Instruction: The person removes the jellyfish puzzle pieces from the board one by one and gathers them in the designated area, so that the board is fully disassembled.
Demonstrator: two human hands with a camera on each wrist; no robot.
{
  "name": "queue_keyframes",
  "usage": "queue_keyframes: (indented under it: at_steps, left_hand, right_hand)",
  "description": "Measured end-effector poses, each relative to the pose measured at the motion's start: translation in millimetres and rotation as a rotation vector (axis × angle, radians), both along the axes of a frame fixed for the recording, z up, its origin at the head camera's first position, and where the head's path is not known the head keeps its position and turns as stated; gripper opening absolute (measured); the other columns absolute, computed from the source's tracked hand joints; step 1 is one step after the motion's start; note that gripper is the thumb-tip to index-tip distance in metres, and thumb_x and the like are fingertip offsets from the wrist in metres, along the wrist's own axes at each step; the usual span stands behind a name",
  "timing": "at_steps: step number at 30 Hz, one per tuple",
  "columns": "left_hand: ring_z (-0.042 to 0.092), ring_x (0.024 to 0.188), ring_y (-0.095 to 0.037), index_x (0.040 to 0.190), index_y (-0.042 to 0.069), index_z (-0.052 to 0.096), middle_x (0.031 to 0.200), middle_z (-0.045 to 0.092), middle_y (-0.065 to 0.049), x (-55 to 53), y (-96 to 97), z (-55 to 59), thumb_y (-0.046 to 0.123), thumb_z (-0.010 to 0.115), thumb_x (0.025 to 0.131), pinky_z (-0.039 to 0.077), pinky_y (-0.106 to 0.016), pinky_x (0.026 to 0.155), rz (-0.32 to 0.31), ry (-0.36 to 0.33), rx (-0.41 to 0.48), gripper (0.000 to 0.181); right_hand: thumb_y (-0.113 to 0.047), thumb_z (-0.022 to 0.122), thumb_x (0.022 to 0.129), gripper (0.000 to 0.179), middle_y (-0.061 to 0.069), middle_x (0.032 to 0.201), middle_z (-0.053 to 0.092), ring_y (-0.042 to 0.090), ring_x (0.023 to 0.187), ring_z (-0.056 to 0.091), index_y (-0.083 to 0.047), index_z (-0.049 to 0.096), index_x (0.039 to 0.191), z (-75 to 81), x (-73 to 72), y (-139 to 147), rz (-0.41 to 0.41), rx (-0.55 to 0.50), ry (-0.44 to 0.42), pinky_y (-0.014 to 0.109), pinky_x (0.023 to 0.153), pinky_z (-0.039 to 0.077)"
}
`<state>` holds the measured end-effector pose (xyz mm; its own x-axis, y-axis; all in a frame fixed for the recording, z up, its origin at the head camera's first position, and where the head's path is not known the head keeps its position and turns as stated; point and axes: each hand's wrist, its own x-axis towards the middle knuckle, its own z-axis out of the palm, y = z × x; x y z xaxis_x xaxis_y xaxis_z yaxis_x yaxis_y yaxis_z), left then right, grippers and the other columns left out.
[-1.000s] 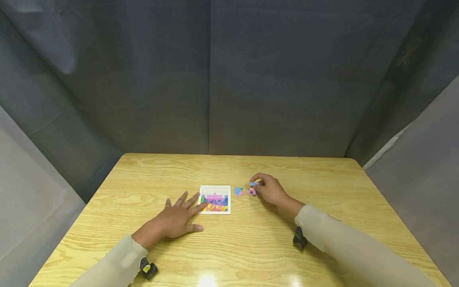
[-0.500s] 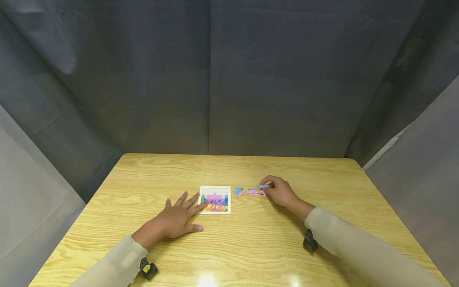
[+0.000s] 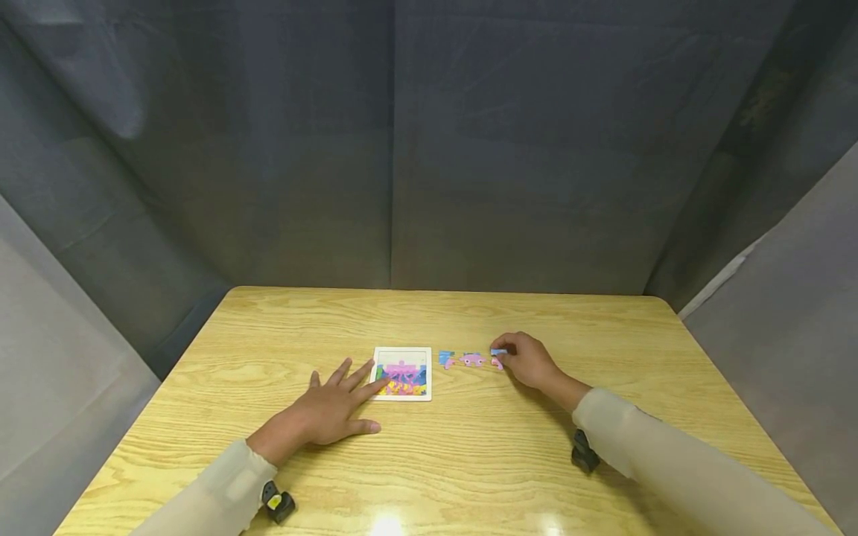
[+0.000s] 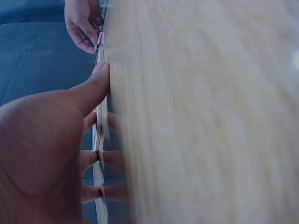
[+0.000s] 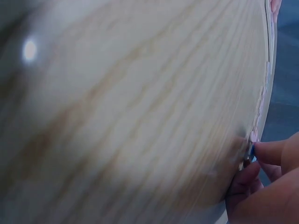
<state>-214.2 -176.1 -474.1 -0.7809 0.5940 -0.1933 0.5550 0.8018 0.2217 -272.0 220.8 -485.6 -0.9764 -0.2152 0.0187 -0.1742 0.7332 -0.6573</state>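
A square white-framed jigsaw board (image 3: 410,357) lies on the table, its lower part filled with a pink, blue and yellow picture and its upper strip pale. My left hand (image 3: 326,410) rests flat beside it, fingers spread, with fingertips on the board's left side. To the right of the board lie a blue and pink puzzle piece (image 3: 445,359) and a pink one with eyes (image 3: 472,359). At the end of this row, my right hand (image 3: 529,362) pinches another blue and pink puzzle piece (image 3: 497,363) between thumb and finger, partly hidden by the fingertips.
The wood-grain table (image 3: 442,461) extends around both arms. Dark grey curtains (image 3: 523,149) hang behind it, with lighter cloth panels at both sides. A small black wrist camera (image 3: 278,502) sits on the left sleeve, another (image 3: 585,451) on the right.
My right hand has moved right with the pinched puzzle piece and come down at the end of the row, uncovering the pink piece with eyes. The left hand has stayed still.
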Motion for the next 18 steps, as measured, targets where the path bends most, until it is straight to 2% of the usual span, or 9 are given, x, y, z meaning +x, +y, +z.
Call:
queue_keyframes:
  at_steps: [7,18]
  left_hand:
    - [0.005,0.157,-0.048,0.165,0.036,0.023,0.174,0.007,-0.007,0.4,0.9,0.8,0.071,0.048,0.097,0.014,-0.088,0.105,0.007,-0.004,0.002,0.081]
    - [0.006,0.156,-0.048,0.165,0.036,0.023,0.174,0.007,-0.007,0.4,1.0,0.8,0.071,0.048,0.097,0.015,-0.088,0.105,0.001,0.004,-0.001,0.081]
  right_hand:
    - [-0.004,0.065,0.101,0.017,0.015,0.114,0.064,0.033,0.107,0.061,-0.003,0.073,0.116,-0.8,0.3,-2.5,-0.007,0.014,0.007,0.052,0.094,0.053]
    - [-0.003,0.064,0.101,0.018,0.014,0.116,0.063,0.032,0.107,0.062,-0.003,0.072,0.118,-1.2,1.5,-2.0,-0.023,0.023,0.008,0.052,0.095,0.053]
